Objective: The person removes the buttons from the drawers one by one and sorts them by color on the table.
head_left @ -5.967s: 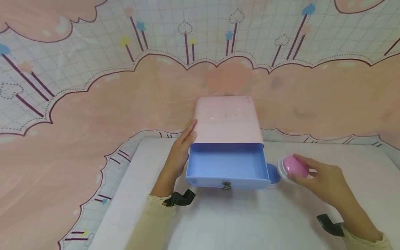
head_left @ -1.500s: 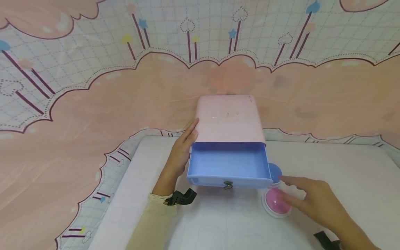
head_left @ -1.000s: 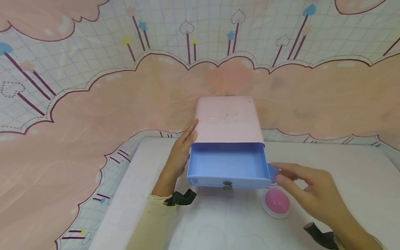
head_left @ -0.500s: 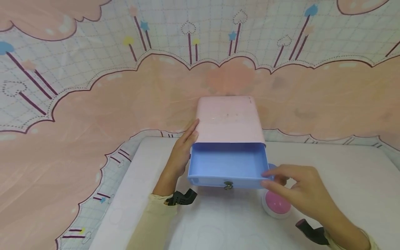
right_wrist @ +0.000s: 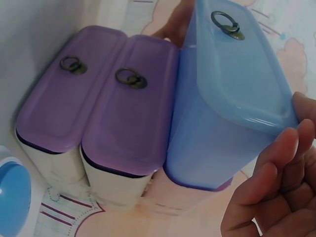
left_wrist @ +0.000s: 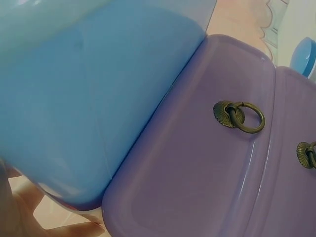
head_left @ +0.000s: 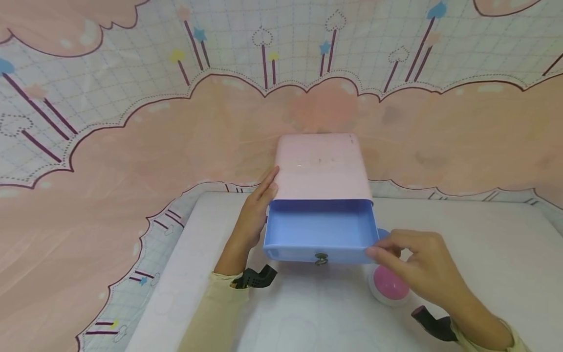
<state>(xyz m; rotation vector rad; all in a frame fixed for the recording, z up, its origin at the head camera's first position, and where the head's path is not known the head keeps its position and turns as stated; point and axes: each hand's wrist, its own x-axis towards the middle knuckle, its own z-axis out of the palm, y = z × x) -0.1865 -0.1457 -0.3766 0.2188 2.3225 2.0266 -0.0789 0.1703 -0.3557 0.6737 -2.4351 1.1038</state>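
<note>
We see two hands at a pink cabinet (head_left: pixel 323 166), which stands on the white desk (head_left: pixel 299 308). The left hand (head_left: pixel 251 220) rests on the left side of this cabinet – its fingers are extended along the wall. The right hand (head_left: pixel 424 261) pinches the front right corner of the blue drawer (head_left: pixel 290 253), which projects from the cabinet above two purple drawers (right_wrist: pixel 133 118). Just beside this hand we find a pink dome (head_left: pixel 390 283) on a white base – a blue dome (head_left: pixel 384 233) is partly hidden.
</note>
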